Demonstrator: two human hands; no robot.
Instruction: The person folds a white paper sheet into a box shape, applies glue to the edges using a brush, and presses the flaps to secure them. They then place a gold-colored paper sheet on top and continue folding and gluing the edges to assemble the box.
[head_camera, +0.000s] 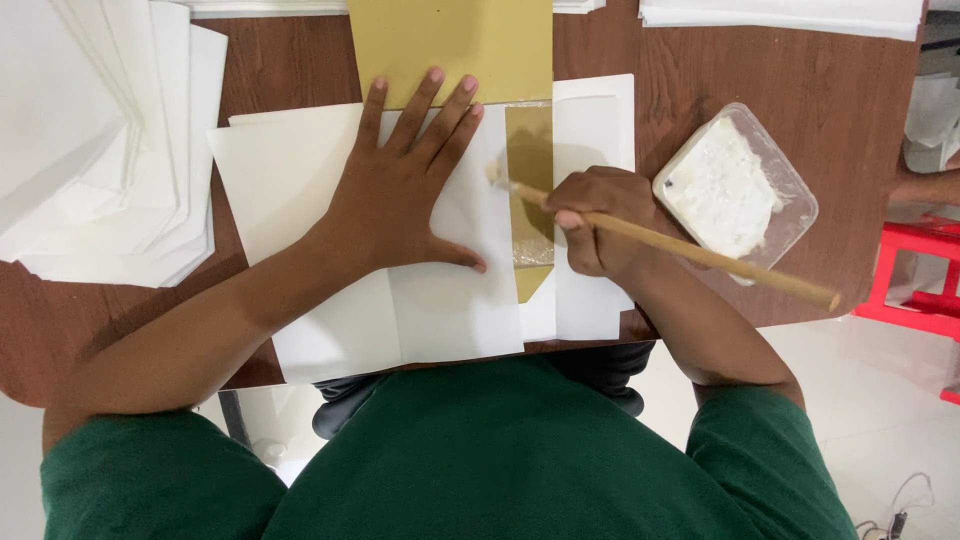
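- The left hand (400, 195) lies flat with its fingers spread, palm down on a white paper sheet (440, 300). It grips nothing; it only pins the sheet to the brown wooden table (760, 70).
- The right hand (598, 218) is closed around a long wooden-handled brush (690, 250). The handle runs out to the right and toward the near edge of the table, and the bristle end points left.
- The bristle tip (497, 177) touches a narrow gold strip (530, 190) that lies between the pinned sheet and a white windowed card (592, 130) on its right.
- The strip looks glossy and wet near its near end, which I judge to be paste already spread there.
- To do this stroke well, the flat hand should stay pressed close to the strip's edge so the sheet cannot slide. The brush should travel along the strip's length with light, even pressure, so that paste does not run over onto the white faces on either side.
- A thin coat seems wise; a heavy one could squeeze out at the fold.
- The only container is a clear, square plastic tub (735, 188), set to the right of the brush hand and near it. It holds white paste with a rough, scooped surface, filling most of the tub.
- A larger gold sheet (450, 45) lies at the far edge, beyond the fingertips.
- A fanned stack of white papers (100, 150) lies at the left, well apart from the work.
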